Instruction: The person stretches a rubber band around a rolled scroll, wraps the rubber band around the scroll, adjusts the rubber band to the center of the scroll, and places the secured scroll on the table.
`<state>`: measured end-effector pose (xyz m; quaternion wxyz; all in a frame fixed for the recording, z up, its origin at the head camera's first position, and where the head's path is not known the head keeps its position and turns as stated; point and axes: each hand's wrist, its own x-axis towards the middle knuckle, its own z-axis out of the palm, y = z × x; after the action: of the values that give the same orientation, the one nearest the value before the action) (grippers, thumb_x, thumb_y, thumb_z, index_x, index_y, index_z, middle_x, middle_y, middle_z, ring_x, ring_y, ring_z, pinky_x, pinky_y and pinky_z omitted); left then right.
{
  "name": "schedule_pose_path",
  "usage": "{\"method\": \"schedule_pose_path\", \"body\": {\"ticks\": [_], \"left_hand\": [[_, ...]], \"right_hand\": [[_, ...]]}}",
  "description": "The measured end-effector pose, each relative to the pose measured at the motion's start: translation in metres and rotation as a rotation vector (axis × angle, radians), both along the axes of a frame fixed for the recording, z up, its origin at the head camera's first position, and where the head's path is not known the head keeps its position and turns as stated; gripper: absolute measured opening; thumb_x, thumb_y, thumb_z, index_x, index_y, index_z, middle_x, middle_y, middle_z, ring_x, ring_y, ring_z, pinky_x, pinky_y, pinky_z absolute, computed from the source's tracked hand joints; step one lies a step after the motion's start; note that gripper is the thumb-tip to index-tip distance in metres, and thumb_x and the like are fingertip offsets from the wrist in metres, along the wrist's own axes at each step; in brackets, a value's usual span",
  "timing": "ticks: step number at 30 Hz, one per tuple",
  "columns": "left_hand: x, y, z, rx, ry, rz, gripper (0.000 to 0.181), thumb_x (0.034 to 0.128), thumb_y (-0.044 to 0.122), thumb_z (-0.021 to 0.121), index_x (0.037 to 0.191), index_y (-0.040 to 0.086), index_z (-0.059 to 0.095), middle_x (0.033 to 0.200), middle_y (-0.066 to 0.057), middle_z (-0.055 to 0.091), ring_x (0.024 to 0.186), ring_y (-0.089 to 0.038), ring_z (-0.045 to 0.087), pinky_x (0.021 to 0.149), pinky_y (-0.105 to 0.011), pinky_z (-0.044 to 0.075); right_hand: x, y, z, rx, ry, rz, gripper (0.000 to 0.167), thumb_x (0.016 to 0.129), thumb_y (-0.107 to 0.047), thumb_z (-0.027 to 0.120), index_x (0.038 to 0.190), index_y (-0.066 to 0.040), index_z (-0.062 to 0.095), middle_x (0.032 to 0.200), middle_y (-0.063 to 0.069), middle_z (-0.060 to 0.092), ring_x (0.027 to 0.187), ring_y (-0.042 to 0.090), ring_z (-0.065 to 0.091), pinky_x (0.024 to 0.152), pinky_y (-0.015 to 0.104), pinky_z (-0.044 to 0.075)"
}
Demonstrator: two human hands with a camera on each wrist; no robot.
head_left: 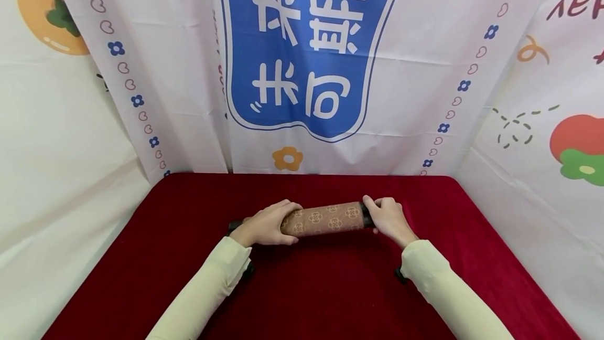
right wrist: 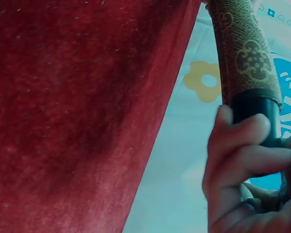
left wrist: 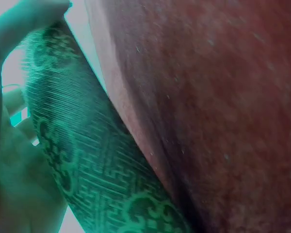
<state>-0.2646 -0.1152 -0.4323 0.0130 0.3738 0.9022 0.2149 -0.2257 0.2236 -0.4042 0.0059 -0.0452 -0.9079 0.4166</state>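
A brown tube with a pale flower pattern is held just over the red cloth, its right end slightly higher than its left. My left hand grips it left of its middle, thumb on the near side. A dark left end sticks out past that hand. With my right hand I hold the black right end. In the right wrist view, curled fingers wrap the black end piece. The left wrist view shows the patterned surface close up, green-tinted, beside the palm.
A table covered in red velvet cloth lies under the hands. Printed white curtains stand behind it and on both sides. Dark straps show at both sleeve cuffs.
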Motion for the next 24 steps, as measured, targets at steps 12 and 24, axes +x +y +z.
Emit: {"method": "schedule_pose_path", "body": {"ticks": [12, 24], "left_hand": [[-0.005, 0.018, 0.001, -0.088, 0.033, 0.091, 0.071, 0.0835, 0.041, 0.089, 0.144, 0.017, 0.061, 0.13, -0.001, 0.066, 0.116, -0.02, 0.065, 0.088, -0.051, 0.057], [-0.03, 0.028, 0.001, -0.142, -0.001, 0.139, 0.075, 0.0869, 0.034, 0.088, 0.149, 0.006, 0.056, 0.135, -0.012, 0.063, 0.123, -0.03, 0.062, 0.103, -0.049, 0.054]], "right_hand": [[0.002, 0.006, -0.007, 0.042, -0.035, 0.064, 0.053, 0.11, -0.047, 0.048, 0.127, -0.001, 0.067, 0.108, 0.017, 0.073, 0.089, 0.023, 0.073, 0.077, 0.037, 0.059], [0.017, 0.002, -0.002, 0.263, 0.048, 0.141, 0.077, 0.109, -0.045, 0.051, 0.165, 0.0, 0.026, 0.167, 0.027, 0.034, 0.155, 0.048, 0.033, 0.124, 0.064, 0.031]]}}
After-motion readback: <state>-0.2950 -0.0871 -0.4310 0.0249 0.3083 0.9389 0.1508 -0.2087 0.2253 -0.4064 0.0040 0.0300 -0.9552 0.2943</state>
